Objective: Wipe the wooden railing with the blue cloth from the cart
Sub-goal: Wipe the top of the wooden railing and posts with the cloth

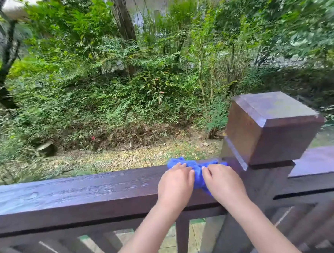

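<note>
A dark brown wooden railing (72, 194) runs across the lower part of the view, its top wet with water drops. The blue cloth (197, 170) lies bunched on the rail top, just left of a square post cap (271, 127). My left hand (176, 185) presses on the cloth's left part, fingers curled over it. Beside it, my right hand (223, 181) grips the cloth's right part. Much of the cloth is hidden under both hands. The cart is not in view.
Slanted wooden balusters (103, 247) fill the space below the rail. A second rail section (322, 161) continues right of the post. Beyond the railing lie leaf-strewn ground (109, 158), thick green bushes (120, 94) and tree trunks (123, 16).
</note>
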Demonstrator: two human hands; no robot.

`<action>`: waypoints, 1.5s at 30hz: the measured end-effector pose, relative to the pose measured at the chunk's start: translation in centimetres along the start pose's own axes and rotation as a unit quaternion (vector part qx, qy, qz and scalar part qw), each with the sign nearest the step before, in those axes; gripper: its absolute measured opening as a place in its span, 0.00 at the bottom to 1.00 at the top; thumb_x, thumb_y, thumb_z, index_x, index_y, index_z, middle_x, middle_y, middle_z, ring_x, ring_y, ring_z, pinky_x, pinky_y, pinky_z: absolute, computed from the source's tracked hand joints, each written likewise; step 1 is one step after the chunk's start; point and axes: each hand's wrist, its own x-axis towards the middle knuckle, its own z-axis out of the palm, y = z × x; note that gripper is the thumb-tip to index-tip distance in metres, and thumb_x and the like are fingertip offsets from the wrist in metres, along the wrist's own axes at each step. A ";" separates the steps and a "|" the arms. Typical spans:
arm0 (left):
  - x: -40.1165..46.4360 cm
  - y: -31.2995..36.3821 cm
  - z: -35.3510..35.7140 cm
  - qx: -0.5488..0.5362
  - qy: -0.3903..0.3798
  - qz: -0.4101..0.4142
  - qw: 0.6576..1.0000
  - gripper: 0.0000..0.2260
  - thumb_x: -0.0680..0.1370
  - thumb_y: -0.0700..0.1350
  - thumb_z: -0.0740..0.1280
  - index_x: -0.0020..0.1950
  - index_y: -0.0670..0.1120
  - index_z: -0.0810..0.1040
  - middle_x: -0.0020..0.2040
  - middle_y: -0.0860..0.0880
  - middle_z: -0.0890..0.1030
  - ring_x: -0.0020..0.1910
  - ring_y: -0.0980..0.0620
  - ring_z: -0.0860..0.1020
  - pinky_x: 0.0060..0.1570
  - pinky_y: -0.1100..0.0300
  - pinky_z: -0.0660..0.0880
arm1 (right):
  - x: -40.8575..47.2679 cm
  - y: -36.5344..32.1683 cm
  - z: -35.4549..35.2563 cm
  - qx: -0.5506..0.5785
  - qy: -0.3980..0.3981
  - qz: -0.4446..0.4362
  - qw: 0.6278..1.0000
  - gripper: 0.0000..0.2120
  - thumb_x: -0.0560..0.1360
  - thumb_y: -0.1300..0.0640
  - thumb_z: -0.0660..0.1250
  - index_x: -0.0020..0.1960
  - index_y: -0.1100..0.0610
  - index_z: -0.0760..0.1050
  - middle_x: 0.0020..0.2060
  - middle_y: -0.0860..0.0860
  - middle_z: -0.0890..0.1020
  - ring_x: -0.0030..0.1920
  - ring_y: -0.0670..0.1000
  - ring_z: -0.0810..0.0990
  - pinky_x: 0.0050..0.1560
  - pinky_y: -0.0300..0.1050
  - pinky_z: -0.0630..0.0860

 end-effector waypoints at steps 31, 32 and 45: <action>0.2 -3.1 2.1 0.112 0.047 -0.054 0.991 0.22 0.79 0.56 0.49 0.73 0.58 0.52 0.77 0.52 0.54 0.76 0.54 0.50 0.73 0.44 0.43 | 1.9 1.9 2.1 0.109 -0.056 -0.122 0.985 0.24 0.80 0.58 0.49 0.75 0.56 0.51 0.76 0.51 0.53 0.76 0.46 0.49 0.75 0.45 0.47; 0.2 -2.7 2.4 0.136 0.052 -0.052 0.988 0.22 0.79 0.57 0.48 0.73 0.60 0.50 0.77 0.52 0.53 0.76 0.53 0.50 0.72 0.42 0.44 | 2.2 2.3 2.2 0.078 -0.051 -0.112 0.989 0.24 0.80 0.58 0.49 0.75 0.56 0.50 0.76 0.51 0.53 0.76 0.47 0.49 0.75 0.46 0.47; -2.3 -12.1 -2.3 0.155 0.096 -0.122 0.976 0.28 0.71 0.61 0.48 0.70 0.56 0.65 0.73 0.51 0.65 0.74 0.53 0.58 0.69 0.52 0.60 | 2.6 -2.6 5.9 -0.062 -0.063 -0.148 0.985 0.27 0.77 0.39 0.42 0.74 0.44 0.44 0.77 0.50 0.51 0.76 0.53 0.48 0.72 0.64 0.43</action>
